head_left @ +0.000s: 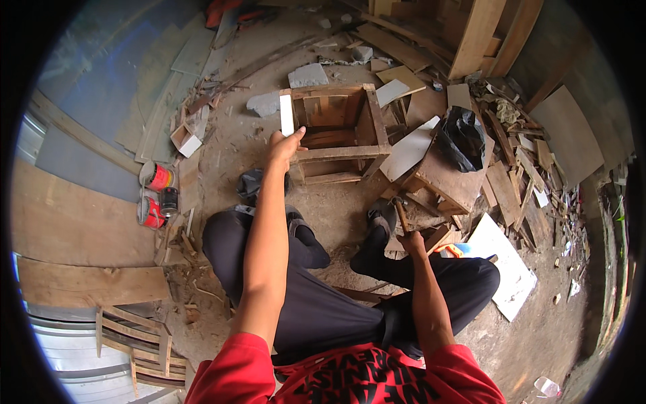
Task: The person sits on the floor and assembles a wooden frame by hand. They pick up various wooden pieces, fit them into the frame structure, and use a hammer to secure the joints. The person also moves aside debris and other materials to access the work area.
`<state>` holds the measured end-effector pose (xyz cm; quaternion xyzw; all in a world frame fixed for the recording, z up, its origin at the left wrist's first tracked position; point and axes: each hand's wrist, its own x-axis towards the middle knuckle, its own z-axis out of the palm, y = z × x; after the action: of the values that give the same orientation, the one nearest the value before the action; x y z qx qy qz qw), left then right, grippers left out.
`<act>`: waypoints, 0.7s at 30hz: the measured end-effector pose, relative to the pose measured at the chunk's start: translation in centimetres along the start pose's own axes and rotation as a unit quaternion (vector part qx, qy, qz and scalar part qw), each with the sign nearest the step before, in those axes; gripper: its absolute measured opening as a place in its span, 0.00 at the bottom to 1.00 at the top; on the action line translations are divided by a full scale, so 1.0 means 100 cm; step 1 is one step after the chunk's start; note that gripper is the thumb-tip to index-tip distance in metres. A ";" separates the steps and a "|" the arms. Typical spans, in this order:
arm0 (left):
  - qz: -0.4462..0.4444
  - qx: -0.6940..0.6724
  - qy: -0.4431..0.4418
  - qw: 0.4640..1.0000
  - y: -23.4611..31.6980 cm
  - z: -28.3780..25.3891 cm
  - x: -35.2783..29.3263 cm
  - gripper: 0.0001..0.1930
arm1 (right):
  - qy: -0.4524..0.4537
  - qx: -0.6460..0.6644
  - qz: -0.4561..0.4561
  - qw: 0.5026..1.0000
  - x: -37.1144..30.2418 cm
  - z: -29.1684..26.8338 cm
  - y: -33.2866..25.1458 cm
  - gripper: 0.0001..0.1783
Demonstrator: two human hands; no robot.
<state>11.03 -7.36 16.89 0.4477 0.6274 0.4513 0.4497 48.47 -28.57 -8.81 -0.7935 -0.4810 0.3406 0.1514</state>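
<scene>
Red shirt (pixel 336 377), cut off below. Toward the floor's (pixel 222 138) far edge stands a wooden frame (pixel 340 153); left grip (pixel 287 148) holds its near-left corner, fingers partly hidden. Right grip (pixel 412 243) clasps a hammer (pixel 404 219), head indistinct. Tins (pixel 159 178) sit by the floor's left edge.

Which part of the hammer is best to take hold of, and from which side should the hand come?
Probably the near end of the hammer's handle, coming from the person's side. The handle is slim and points back toward the person, while the head sits at its far end. The right hand holds it there, leaving the upper handle bare.
</scene>
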 end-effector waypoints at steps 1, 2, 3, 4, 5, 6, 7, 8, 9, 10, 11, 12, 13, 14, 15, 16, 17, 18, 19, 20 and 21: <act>-0.005 0.036 0.027 0.999 -0.012 0.003 0.006 0.22 | -0.001 -0.003 -0.005 1.000 -0.001 0.001 0.003 0.29; -0.010 0.072 0.053 0.996 -0.024 0.008 0.011 0.25 | -0.002 -0.007 -0.008 1.000 -0.001 0.001 0.007 0.29; -0.014 0.110 0.079 0.991 -0.038 0.011 0.020 0.28 | -0.003 -0.009 -0.012 1.000 0.000 0.002 0.008 0.28; -0.063 0.112 0.062 0.990 -0.053 -0.010 0.045 0.39 | -0.012 -0.020 -0.035 0.999 0.001 0.004 -0.003 0.28; 0.008 0.148 0.084 0.985 -0.075 -0.034 0.060 0.45 | -0.024 -0.029 -0.059 0.998 0.000 0.007 -0.017 0.27; -0.012 0.121 0.072 0.990 -0.075 -0.029 0.070 0.45 | -0.023 -0.042 -0.070 0.996 0.003 0.004 -0.014 0.26; -0.032 0.095 0.061 0.993 -0.076 -0.026 0.078 0.46 | -0.008 -0.063 -0.082 0.995 0.006 0.005 -0.010 0.26; -0.037 0.080 0.041 0.995 -0.081 -0.025 0.080 0.46 | 0.007 -0.083 -0.094 0.992 0.009 0.006 -0.008 0.25; -0.051 0.058 -0.014 0.997 -0.075 0.019 0.064 0.46 | 0.033 -0.114 -0.072 0.990 0.011 -0.006 0.025 0.24; -0.061 0.049 -0.033 0.996 -0.069 0.017 0.051 0.45 | 0.033 -0.121 -0.091 0.988 0.007 -0.014 0.017 0.24; -0.034 0.102 0.005 0.994 -0.082 0.015 0.064 0.45 | 0.018 -0.137 -0.048 0.989 0.008 -0.026 0.007 0.24; -0.004 0.161 0.069 0.985 -0.094 -0.026 0.084 0.45 | -0.010 -0.148 -0.047 0.988 0.011 -0.033 -0.030 0.24; 0.025 0.214 0.120 0.969 -0.100 -0.053 0.095 0.45 | -0.031 -0.163 -0.036 0.985 0.014 -0.042 -0.051 0.23; 0.035 0.211 0.079 0.974 -0.095 -0.039 0.091 0.45 | -0.021 -0.198 -0.039 0.979 0.016 -0.057 -0.035 0.23; 0.070 0.165 0.147 0.973 -0.090 -0.064 0.098 0.43 | -0.019 -0.221 -0.081 0.972 0.020 -0.060 -0.049 0.23; 0.080 0.167 0.113 0.976 -0.081 -0.042 0.083 0.42 | -0.013 -0.257 -0.076 0.963 0.018 -0.074 -0.022 0.23; 0.094 0.169 0.080 0.978 -0.060 -0.023 0.066 0.41 | -0.001 -0.267 -0.051 0.962 0.014 -0.084 0.007 0.23; 0.115 0.210 0.064 0.969 -0.044 -0.045 0.071 0.39 | 0.008 -0.269 -0.060 0.961 0.017 -0.080 0.008 0.23; 0.134 0.250 0.050 0.958 -0.030 -0.066 0.076 0.37 | 0.015 -0.272 -0.071 0.960 0.025 -0.072 0.008 0.24; 0.124 0.293 0.019 0.948 -0.005 -0.044 0.057 0.33 | -0.007 -0.279 -0.006 0.960 0.024 -0.070 0.031 0.26; 0.180 0.304 0.048 0.934 0.002 -0.061 0.061 0.25 | -0.008 -0.272 -0.034 0.962 0.031 -0.057 0.027 0.26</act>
<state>3.94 -2.40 17.25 0.6465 0.6642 0.3335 0.1722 55.07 -26.72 -7.45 -0.7856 -0.5830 0.1977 -0.0624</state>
